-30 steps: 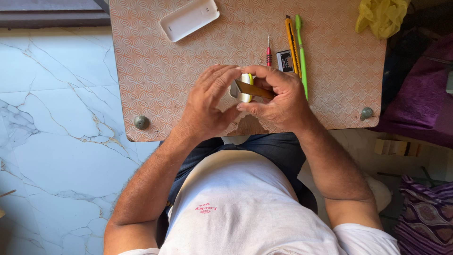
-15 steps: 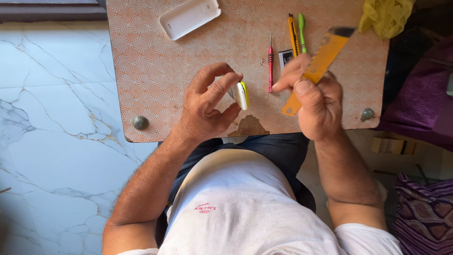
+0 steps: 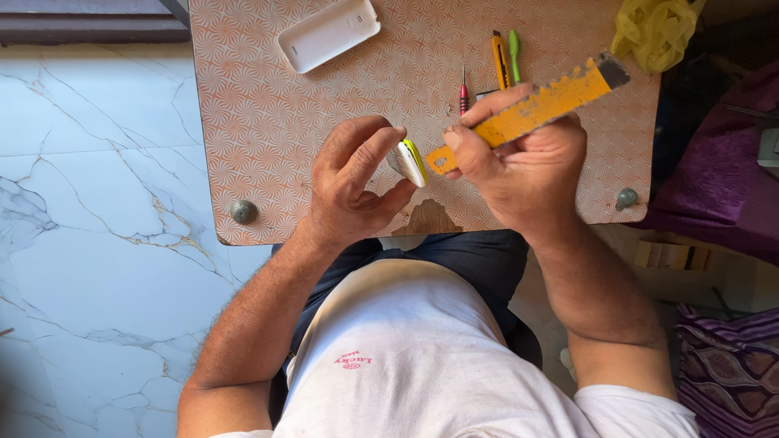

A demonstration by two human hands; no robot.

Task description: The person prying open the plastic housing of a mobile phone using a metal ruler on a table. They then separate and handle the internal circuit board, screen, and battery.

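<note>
My left hand (image 3: pixel 353 182) grips a small white device with a yellow-green edge (image 3: pixel 411 161), held on edge over the patterned table (image 3: pixel 268 122). My right hand (image 3: pixel 523 162) holds a worn orange utility knife (image 3: pixel 531 109) slanted up to the right. The knife's lower end sits close to the device, almost touching its edge.
A white phone back cover (image 3: pixel 329 34) lies at the table's far left. A red screwdriver (image 3: pixel 463 93), an orange tool (image 3: pixel 500 58) and a green tool (image 3: pixel 514 50) lie beyond my right hand. Yellow cloth (image 3: pixel 653 28) sits at the far right corner. Marble floor (image 3: pixel 89 211) lies left.
My right hand took the orange knife away from the device, swung out to the right, then came back so the knife's lower end is beside the device. The left hand kept holding the device.
</note>
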